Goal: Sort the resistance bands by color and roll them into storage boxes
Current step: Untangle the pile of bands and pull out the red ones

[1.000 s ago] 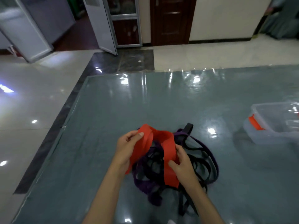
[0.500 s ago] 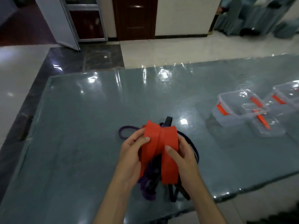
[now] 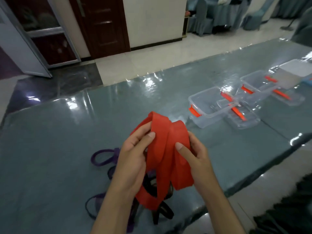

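No readable text, no labels, no brands, no numbers on anything in view

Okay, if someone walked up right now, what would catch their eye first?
The wide red resistance band, folded and held up in the middle by the left hand and right hand. Purple bands lie on the table beneath, and clear storage boxes with orange latches stand open to the right.

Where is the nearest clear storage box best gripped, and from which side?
Grip the nearest clear box by its near long rim, from above with the right hand. It stands open, with orange latches at its ends and a lid along its right side.
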Action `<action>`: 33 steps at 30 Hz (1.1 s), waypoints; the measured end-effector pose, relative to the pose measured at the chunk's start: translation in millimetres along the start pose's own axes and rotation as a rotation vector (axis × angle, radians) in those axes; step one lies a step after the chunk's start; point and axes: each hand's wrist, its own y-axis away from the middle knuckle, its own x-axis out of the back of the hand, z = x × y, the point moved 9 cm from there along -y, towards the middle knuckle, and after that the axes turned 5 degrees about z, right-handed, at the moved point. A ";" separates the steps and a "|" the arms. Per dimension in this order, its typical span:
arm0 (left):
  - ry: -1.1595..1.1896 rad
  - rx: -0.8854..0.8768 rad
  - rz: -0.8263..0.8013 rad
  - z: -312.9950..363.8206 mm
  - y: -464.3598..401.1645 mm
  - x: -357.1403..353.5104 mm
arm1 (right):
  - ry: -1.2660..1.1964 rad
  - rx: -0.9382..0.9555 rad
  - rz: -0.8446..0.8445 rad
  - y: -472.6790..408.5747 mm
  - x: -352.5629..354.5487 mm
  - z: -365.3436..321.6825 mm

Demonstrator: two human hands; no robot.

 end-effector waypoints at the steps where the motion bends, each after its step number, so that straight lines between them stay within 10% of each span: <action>1: 0.001 -0.005 0.000 -9.5 -3.5 -15.3 | -0.006 0.008 0.014 -5.2 16.7 -3.0; 33: -0.003 0.231 -0.211 -332.9 -191.4 -522.8 | 0.072 -0.037 0.525 -225.8 581.7 -59.4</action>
